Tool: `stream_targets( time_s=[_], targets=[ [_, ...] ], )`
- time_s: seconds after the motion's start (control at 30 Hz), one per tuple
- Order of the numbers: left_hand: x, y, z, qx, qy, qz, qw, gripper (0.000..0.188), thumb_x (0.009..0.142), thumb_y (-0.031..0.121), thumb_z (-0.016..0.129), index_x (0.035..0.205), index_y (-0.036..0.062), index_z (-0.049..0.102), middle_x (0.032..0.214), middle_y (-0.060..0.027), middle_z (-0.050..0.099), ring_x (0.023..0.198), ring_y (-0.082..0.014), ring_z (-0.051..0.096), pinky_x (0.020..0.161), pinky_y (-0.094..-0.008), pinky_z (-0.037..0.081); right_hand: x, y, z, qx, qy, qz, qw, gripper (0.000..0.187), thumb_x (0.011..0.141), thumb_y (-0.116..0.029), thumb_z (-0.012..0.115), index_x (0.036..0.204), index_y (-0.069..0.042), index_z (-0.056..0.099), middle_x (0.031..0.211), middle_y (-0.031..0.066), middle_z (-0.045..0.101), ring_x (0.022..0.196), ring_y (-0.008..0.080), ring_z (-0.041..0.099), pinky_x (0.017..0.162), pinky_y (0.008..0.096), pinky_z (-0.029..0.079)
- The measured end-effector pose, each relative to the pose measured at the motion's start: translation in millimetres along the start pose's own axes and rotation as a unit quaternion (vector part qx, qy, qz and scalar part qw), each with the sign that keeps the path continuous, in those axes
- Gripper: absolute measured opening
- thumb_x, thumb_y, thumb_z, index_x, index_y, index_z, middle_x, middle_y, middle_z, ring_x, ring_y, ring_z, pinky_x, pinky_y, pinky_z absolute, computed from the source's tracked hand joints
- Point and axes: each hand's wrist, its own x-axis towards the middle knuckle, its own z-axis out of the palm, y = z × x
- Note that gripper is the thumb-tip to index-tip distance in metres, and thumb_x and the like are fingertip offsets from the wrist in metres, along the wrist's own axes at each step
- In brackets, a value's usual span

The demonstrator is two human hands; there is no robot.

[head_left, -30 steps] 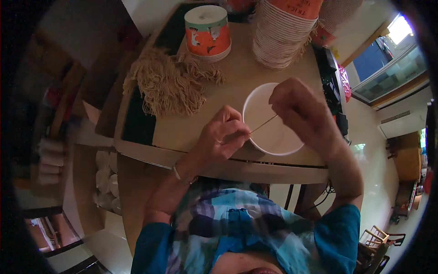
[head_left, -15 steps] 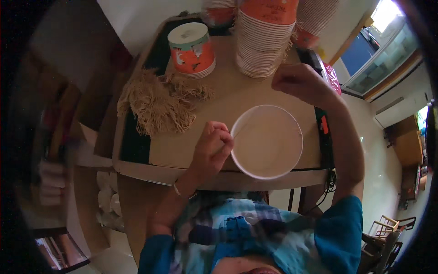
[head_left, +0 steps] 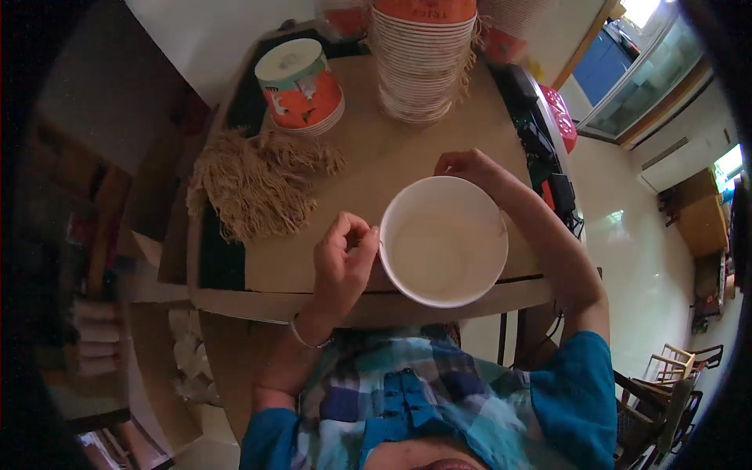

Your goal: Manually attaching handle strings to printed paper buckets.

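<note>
A white paper bucket (head_left: pixel 442 251) stands at the table's near edge, its open mouth facing me. My left hand (head_left: pixel 342 254) is closed at the bucket's left rim, thumb and forefinger pinching there. Just beyond the far rim, my right hand (head_left: pixel 474 168) has its fingers curled; the bucket and the hand itself hide whether anything is in them. To the left lies a loose heap of tan twine strands (head_left: pixel 254 184).
An upturned orange and green paper bucket (head_left: pixel 301 90) stands at the far left, and a tall stack of nested buckets (head_left: pixel 419 74) at the back. Black devices (head_left: pixel 536 141) line the right edge, near a red plastic item (head_left: pixel 560 117). Chairs (head_left: pixel 666 392) stand on the floor at right.
My right hand has come down from beside the stack to the bucket's far rim. My left hand stays at the left rim. The whole view has shifted slightly.
</note>
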Motion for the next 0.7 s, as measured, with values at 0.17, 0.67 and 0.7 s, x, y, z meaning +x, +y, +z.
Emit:
stream_targets(
  time_s=[0.17, 0.67, 0.7],
  targets=[
    [12.7, 9.8, 3.5, -0.046, 0.027, -0.044, 0.998, 0.015, 0.091, 0.003, 0.058, 0.106, 0.0016, 0.056, 0.090, -0.0027, 0.057, 0.072, -0.0059, 0.055, 0.064, -0.0218, 0.049, -18.5, 25.4, 9.4, 0.264, -0.058, 0.008, 0.963, 0.015, 0.088, -0.015, 0.066, 0.090, 0.000, 0.067, 0.089, 0.0041, 0.068, 0.084, 0.0132, 0.062, 0.072, 0.0304, 0.051],
    [11.7, 36.7, 16.5, 0.140, -0.017, -0.003, 0.990, 0.026, 0.087, 0.008, 0.062, 0.112, 0.0049, 0.062, 0.085, -0.0139, 0.067, 0.071, -0.0212, 0.067, 0.065, -0.0334, 0.053, -131.6, -81.1, 33.6, -0.372, 0.168, 0.015, 0.913, 0.044, 0.081, -0.024, 0.072, 0.107, -0.007, 0.041, 0.097, 0.0217, 0.057, 0.080, 0.0429, 0.061, 0.068, 0.0499, 0.049],
    [11.2, 37.2, 18.0, 0.141, -0.015, -0.003, 0.990, 0.026, 0.086, 0.008, 0.061, 0.112, 0.0053, 0.062, 0.085, -0.0143, 0.067, 0.071, -0.0215, 0.067, 0.065, -0.0340, 0.053, -133.5, -80.8, 36.4, -0.389, 0.188, 0.041, 0.901, 0.040, 0.082, -0.023, 0.071, 0.105, -0.006, 0.042, 0.095, 0.0222, 0.059, 0.081, 0.0422, 0.062, 0.068, 0.0500, 0.050]
  ],
)
